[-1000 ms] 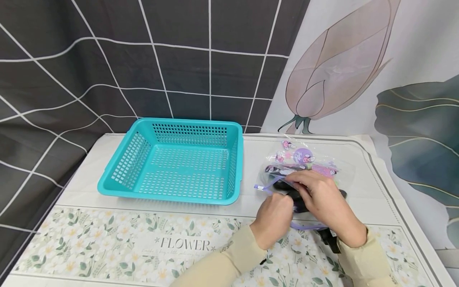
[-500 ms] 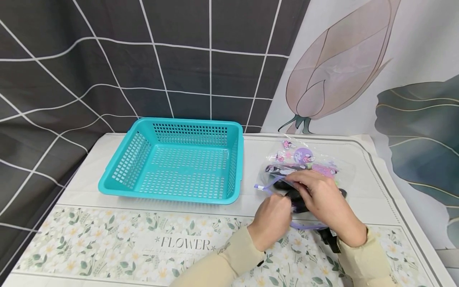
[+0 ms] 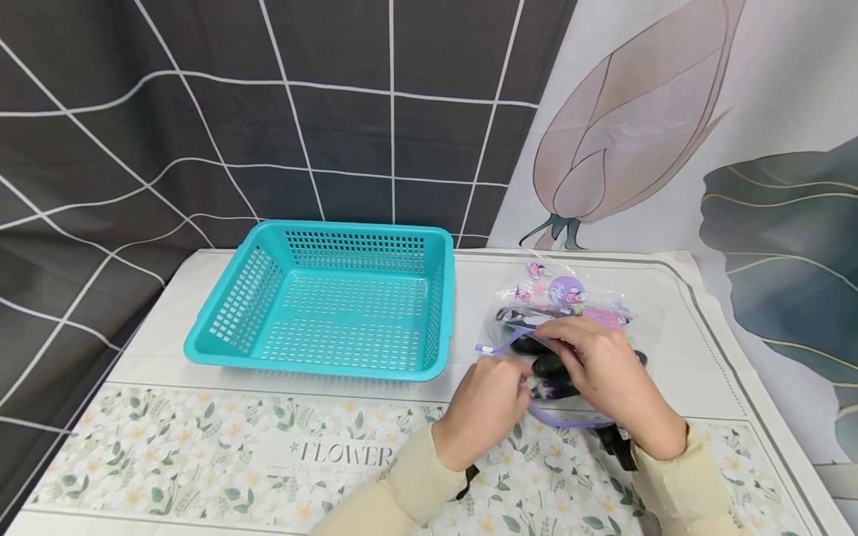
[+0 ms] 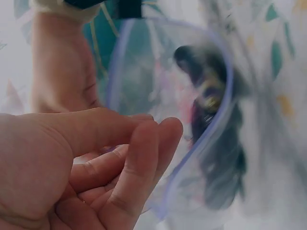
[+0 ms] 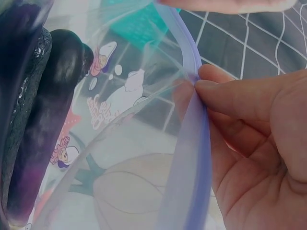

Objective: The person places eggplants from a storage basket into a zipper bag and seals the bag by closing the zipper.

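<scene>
A clear zip bag (image 3: 512, 298) with a purple zip edge and cartoon prints lies on the right side of the table, its mouth toward me. Several dark purple eggplants (image 3: 551, 365) are inside. My right hand (image 3: 613, 376) pinches the zip edge between thumb and fingers; the right wrist view shows the purple strip (image 5: 192, 143) in that pinch. At the left of the mouth is my left hand (image 3: 485, 402), fingers loosely bent. In the left wrist view, the fingertips (image 4: 168, 132) are in front of the bag's open mouth, with nothing visible held between them.
A turquoise perforated basket (image 3: 335, 372) stands left of the bag, with nothing in it. The flower-printed tablecloth (image 3: 221, 454) covers the table. Behind are a dark checked curtain (image 3: 335, 134) and a pale one with a flower bud (image 3: 623, 134).
My left hand has drawn back to the left, its fingers loosening from a fist beside the bag's mouth. More of the eggplants shows. The right hand keeps its pinch in place.
</scene>
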The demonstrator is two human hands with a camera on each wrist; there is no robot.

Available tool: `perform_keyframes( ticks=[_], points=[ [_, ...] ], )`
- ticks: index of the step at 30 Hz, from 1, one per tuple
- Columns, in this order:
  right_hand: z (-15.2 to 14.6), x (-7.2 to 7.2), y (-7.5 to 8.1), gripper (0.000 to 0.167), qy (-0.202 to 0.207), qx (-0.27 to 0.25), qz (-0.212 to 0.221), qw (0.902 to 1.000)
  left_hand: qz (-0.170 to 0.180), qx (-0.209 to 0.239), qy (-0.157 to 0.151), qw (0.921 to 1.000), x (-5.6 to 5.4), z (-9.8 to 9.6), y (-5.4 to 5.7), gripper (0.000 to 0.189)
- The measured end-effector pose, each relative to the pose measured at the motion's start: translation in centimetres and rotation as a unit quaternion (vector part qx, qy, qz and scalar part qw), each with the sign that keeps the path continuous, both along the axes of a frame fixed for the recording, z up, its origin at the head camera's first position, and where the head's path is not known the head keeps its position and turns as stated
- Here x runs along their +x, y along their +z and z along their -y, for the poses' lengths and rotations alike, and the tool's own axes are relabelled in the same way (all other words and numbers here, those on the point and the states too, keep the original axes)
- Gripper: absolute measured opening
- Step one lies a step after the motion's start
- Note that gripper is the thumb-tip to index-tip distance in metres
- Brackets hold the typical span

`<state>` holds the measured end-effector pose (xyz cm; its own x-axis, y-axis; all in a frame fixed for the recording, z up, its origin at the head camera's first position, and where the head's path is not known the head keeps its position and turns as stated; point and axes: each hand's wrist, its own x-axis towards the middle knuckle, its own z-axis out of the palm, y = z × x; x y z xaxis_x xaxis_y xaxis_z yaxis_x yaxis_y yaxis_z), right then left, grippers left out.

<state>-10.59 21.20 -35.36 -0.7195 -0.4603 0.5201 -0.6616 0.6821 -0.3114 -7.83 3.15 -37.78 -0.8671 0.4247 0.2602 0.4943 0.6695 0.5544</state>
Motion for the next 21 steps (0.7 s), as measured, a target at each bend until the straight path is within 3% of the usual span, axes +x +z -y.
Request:
perform_keyframes(
  ticks=[5,11,17,21],
  points=[
    [0.0,-0.1,0.1,0.03,0.0,0.001,-0.003,1.0,-0.042,0.023,0.035,0.9982,0.2,1.3,1.3,0.018],
    [-0.1,0.0,0.2,0.031,-0.004,-0.001,-0.005,1.0,-0.108,0.017,0.073,0.9913,0.1,2.1,1.5,0.026],
    [-0.2,0.0,0.4,0.031,-0.009,0.001,-0.001,1.0,-0.143,-0.04,0.108,0.983,-0.3,1.9,0.7,0.03],
    [-0.5,0.2,0.6,0.033,-0.015,0.002,0.0,0.9999,-0.172,-0.096,0.13,0.9717,-0.5,1.5,0.0,0.023]
  ],
)
